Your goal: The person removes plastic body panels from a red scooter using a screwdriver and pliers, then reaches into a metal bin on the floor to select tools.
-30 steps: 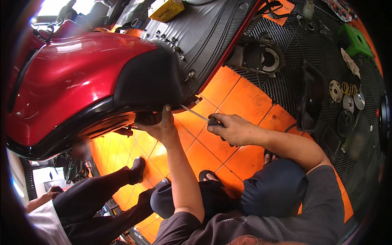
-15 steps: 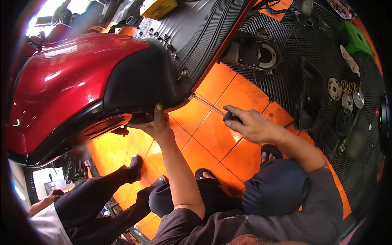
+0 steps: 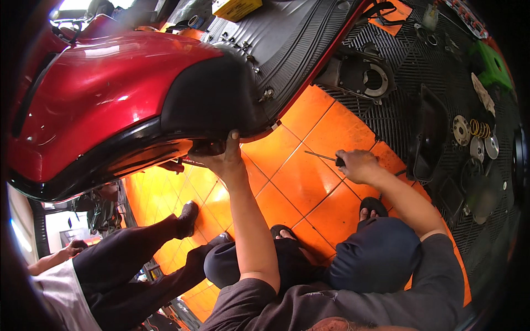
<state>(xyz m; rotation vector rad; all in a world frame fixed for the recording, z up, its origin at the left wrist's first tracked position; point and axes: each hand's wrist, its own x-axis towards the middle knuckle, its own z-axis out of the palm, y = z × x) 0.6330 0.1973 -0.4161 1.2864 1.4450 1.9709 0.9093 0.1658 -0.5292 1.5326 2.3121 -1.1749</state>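
A red scooter body (image 3: 121, 77) with a black lower panel (image 3: 204, 99) fills the upper left. My left hand (image 3: 227, 163) grips the underside edge of this panel, thumb up against its outer face; the other fingers are largely hidden beneath it. To the right, clear of the scooter, my right hand (image 3: 358, 166) is closed round the dark handle of a screwdriver (image 3: 320, 156). Its thin shaft points left toward the panel edge, with the tip in the air over the orange floor. Several small screws and fittings (image 3: 266, 95) lie on the grey footboard (image 3: 301, 33).
A person in dark trousers (image 3: 132, 248) stands close on my left. Removed parts lie on black ribbed matting at right: a metal cover (image 3: 359, 74), a black tray-like housing (image 3: 428, 132), a yellow spring (image 3: 480, 128) and round discs. A yellow box (image 3: 236, 8) rests at the footboard's far end.
My right hand has drawn the screwdriver back to the right, its tip leaving the panel's edge. My left hand keeps its grip under the panel. The whole view has shifted slightly.
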